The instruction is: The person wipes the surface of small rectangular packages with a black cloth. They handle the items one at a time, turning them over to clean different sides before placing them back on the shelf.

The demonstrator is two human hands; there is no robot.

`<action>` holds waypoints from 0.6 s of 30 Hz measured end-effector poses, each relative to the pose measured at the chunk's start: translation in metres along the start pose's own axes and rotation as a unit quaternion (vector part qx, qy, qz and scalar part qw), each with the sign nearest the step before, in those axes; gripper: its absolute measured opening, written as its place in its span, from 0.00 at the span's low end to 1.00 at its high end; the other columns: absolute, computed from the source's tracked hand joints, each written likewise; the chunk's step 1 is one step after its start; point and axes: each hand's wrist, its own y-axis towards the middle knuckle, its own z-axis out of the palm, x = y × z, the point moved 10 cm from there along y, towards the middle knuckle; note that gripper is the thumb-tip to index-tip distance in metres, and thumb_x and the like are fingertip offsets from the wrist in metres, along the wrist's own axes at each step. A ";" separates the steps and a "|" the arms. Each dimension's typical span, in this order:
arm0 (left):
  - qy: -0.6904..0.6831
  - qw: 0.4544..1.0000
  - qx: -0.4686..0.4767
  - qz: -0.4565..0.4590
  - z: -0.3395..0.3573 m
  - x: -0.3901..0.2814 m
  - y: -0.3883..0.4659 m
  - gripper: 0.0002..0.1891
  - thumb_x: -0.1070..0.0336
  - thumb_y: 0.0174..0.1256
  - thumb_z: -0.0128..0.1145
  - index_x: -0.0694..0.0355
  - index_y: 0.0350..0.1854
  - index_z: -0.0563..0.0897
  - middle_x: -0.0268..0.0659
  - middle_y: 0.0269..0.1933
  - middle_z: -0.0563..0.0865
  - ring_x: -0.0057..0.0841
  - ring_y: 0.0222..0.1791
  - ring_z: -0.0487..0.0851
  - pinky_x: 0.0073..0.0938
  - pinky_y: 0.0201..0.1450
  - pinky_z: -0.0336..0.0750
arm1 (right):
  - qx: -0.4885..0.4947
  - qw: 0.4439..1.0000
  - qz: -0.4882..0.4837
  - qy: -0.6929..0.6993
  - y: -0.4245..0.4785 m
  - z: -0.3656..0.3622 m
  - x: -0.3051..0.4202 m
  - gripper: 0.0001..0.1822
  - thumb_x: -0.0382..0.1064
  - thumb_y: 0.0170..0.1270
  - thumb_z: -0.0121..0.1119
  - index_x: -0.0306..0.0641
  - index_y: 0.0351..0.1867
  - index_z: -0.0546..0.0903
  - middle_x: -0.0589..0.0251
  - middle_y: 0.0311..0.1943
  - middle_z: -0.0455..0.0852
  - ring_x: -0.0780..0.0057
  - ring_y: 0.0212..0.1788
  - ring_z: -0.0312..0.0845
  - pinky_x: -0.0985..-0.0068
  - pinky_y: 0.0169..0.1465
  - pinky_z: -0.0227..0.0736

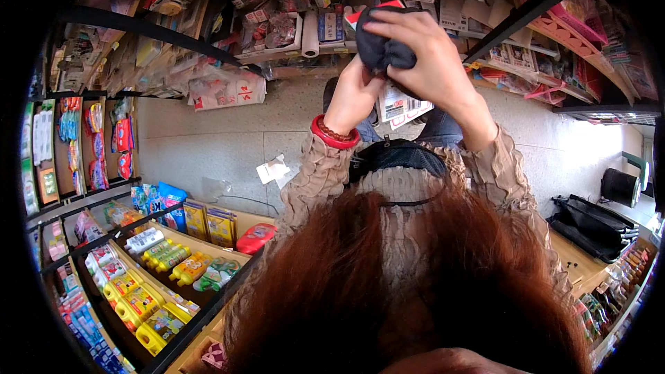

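Observation:
A dark, bunched fabric item (383,45) is held up between my two hands, before the shelf. My right hand (431,54) grips it from the right, fingers spread over its top and thumb at its lower edge. My left hand (353,94), with a red bangle (332,137) at the wrist, grips its lower end. Below the hands show white cards with red print (402,106) and a barcode; whether a hand holds them cannot be told. A red and white edge (389,5) shows behind the fabric.
Stocked shelves (322,49) stand ahead, with a plastic-wrapped package (227,94) at their foot. Paper scraps (274,169) lie on the floor. Bottle shelves (137,304) are at lower left. A black bag (592,228) rests on a wooden surface (576,265) at right.

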 end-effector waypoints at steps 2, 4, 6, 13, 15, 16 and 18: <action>-0.009 1.000 -0.027 -0.007 -0.003 0.000 -0.003 0.30 0.84 0.57 0.49 0.70 0.65 0.62 0.40 0.58 0.73 0.23 0.53 0.74 0.21 0.54 0.69 | -0.013 0.999 0.052 0.003 0.002 -0.003 -0.022 0.26 0.33 0.39 0.61 0.45 0.48 0.81 0.61 0.53 0.79 0.58 0.52 0.72 0.67 0.57 0.68; 0.004 0.999 -0.033 -0.011 -0.001 -0.003 -0.005 0.34 0.83 0.58 0.51 0.69 0.68 0.57 0.40 0.60 0.71 0.21 0.52 0.74 0.19 0.52 0.70 | -0.009 0.997 0.078 -0.015 -0.002 -0.003 -0.033 0.28 0.33 0.39 0.62 0.45 0.49 0.80 0.61 0.53 0.78 0.58 0.52 0.71 0.66 0.56 0.69; 0.066 0.997 -0.028 0.008 -0.003 -0.006 -0.003 0.33 0.83 0.58 0.51 0.70 0.68 0.57 0.40 0.60 0.71 0.20 0.51 0.74 0.19 0.51 0.70 | 0.008 0.997 0.058 -0.059 -0.010 -0.001 -0.019 0.30 0.34 0.38 0.63 0.46 0.51 0.79 0.62 0.54 0.77 0.59 0.52 0.70 0.66 0.54 0.68; 0.015 0.997 -0.075 0.018 -0.011 0.000 -0.003 0.32 0.85 0.59 0.46 0.67 0.69 0.56 0.39 0.54 0.75 0.13 0.36 0.77 0.15 0.38 0.73 | -0.011 0.990 0.110 -0.085 -0.032 0.002 -0.020 0.35 0.34 0.37 0.65 0.51 0.56 0.75 0.63 0.57 0.73 0.59 0.52 0.68 0.62 0.50 0.67; -0.014 0.995 -0.096 0.006 -0.014 0.001 -0.001 0.32 0.85 0.60 0.45 0.67 0.69 0.55 0.40 0.54 0.75 0.15 0.39 0.78 0.15 0.41 0.73 | -0.004 0.987 0.126 -0.101 -0.041 0.005 -0.018 0.35 0.34 0.37 0.65 0.51 0.56 0.75 0.61 0.58 0.72 0.58 0.52 0.68 0.62 0.50 0.66; -0.016 0.994 -0.104 0.012 -0.015 -0.002 0.000 0.32 0.85 0.60 0.44 0.67 0.69 0.55 0.41 0.55 0.76 0.20 0.46 0.78 0.17 0.48 0.72 | 0.004 0.988 0.116 -0.105 -0.044 0.008 -0.013 0.37 0.33 0.35 0.66 0.51 0.56 0.75 0.61 0.59 0.71 0.57 0.53 0.67 0.62 0.51 0.65; -0.008 0.991 -0.135 -0.014 -0.027 -0.004 0.001 0.32 0.85 0.60 0.44 0.67 0.69 0.56 0.40 0.52 0.78 0.21 0.46 0.79 0.17 0.47 0.72 | 0.021 0.989 0.079 -0.122 -0.049 0.015 0.001 0.37 0.33 0.33 0.67 0.52 0.55 0.75 0.63 0.58 0.71 0.58 0.53 0.67 0.63 0.51 0.64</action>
